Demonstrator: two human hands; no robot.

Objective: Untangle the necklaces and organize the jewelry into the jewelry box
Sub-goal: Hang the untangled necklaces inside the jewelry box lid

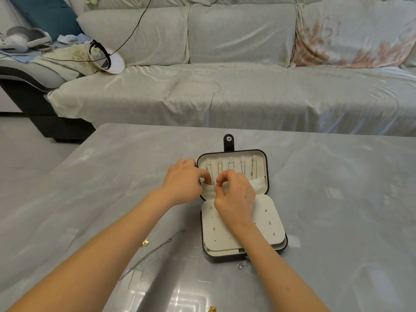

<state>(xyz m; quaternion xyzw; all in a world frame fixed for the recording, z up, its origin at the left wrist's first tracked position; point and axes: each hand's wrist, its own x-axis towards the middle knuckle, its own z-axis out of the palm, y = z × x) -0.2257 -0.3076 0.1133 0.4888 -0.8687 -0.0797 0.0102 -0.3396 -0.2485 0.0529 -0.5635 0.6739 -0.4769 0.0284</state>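
- Jewelry box [275, 249] lies open on the table [337, 199], its lid laid back flat, with necklaces [243, 168] hanging inside the lid.
- My left hand [185, 180] pinches the left end of the lid's pocket [258, 184].
- My right hand [236, 194] is over the pocket rim, thumb and forefinger tips together; I cannot tell whether they hold anything.
- A silver chain [153, 252] lies loose on the table, left of the box.
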